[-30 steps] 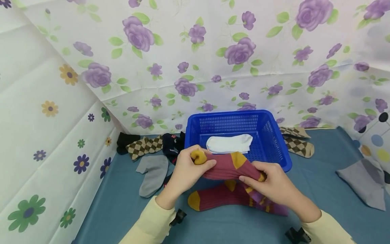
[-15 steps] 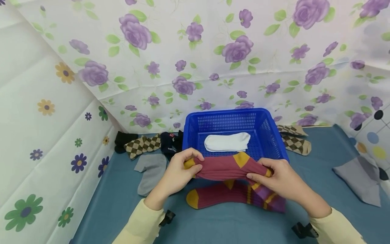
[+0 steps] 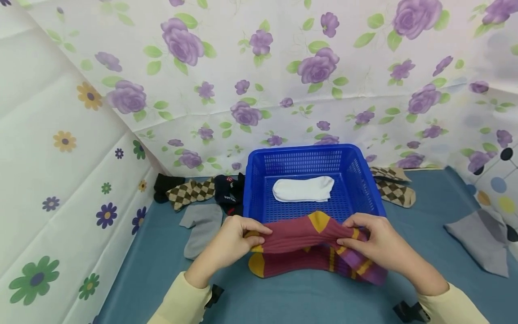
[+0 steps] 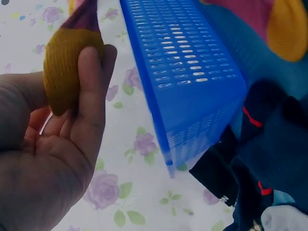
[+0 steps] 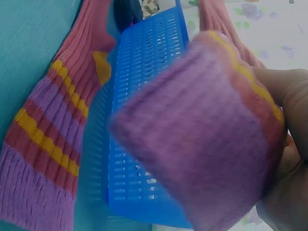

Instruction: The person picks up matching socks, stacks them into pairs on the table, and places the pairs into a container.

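Observation:
My left hand (image 3: 231, 241) pinches the mustard toe of a maroon sock (image 3: 289, 234), and my right hand (image 3: 374, 243) grips it near the striped leg. Stretched level between both hands, the sock has a yellow heel patch facing up. Its purple cuff (image 5: 202, 134) hangs loose below the right hand in the right wrist view. In the left wrist view the yellow toe (image 4: 67, 67) lies between thumb and fingers. Below it, a matching maroon sock (image 3: 291, 263) lies flat on the blue cloth, its cuff end partly covered by the held one.
A blue basket (image 3: 252, 180) stands behind the hands with white socks (image 3: 303, 189) inside. Left of it lie black (image 3: 167, 186), checkered (image 3: 190, 193), navy (image 3: 228, 191) and grey socks (image 3: 204, 227). Checkered socks (image 3: 394, 191) and a grey sock (image 3: 481, 240) lie to the right.
The rolled toe has been straightened out as the hands moved apart. Both hands have come lower and nearer, bringing the held sock down over the one on the cloth.

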Demonstrator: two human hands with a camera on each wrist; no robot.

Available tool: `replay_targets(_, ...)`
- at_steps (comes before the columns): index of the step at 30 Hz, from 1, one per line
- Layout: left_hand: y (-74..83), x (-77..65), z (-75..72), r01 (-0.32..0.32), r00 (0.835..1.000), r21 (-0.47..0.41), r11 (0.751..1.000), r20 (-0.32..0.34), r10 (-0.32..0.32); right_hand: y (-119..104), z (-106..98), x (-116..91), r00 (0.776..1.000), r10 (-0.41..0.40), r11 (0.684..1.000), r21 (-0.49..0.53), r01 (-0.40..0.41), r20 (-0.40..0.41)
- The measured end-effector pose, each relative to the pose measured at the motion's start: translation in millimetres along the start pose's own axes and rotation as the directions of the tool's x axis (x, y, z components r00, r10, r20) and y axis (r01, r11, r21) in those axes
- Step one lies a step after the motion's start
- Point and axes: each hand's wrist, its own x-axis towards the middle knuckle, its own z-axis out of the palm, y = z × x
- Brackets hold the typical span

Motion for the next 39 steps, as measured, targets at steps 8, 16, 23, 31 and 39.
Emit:
replay_targets(8,-10.8,-6.7,11.0,0.039,0.995,0.175,0.984,0.080,-0.054,7.1,8.5,-8.6,0.997,0.013,0.999,-0.035,-0.011,0.070)
replay_targets(16,-46.2,3.0,42.0,0.031,0.985,0.278,0.960,0.152,-0.076,34.4,32.1,-9.4,0.959,0.168,0.976,-0.173,-0.130,0.227)
replay_targets(23,-65.2,4.9,53.0,0.073,0.978,0.334,0.940,0.160,-0.133,47.9,44.9,-7.7,0.870,0.380,0.920,-0.228,-0.320,0.314)
replay_targets(31,-58.8,6.6,53.8,0.061,0.988,0.370,0.927,0.110,-0.109,28.5,58.3,7.3,0.922,0.318,0.922,-0.298,-0.246,0.222)
replay_targets(39,-60.9,5.9,54.7,0.100,0.988,0.360,0.928,0.077,-0.136,16.7,92.3,23.5,0.967,0.236,0.939,-0.280,-0.202,0.094)
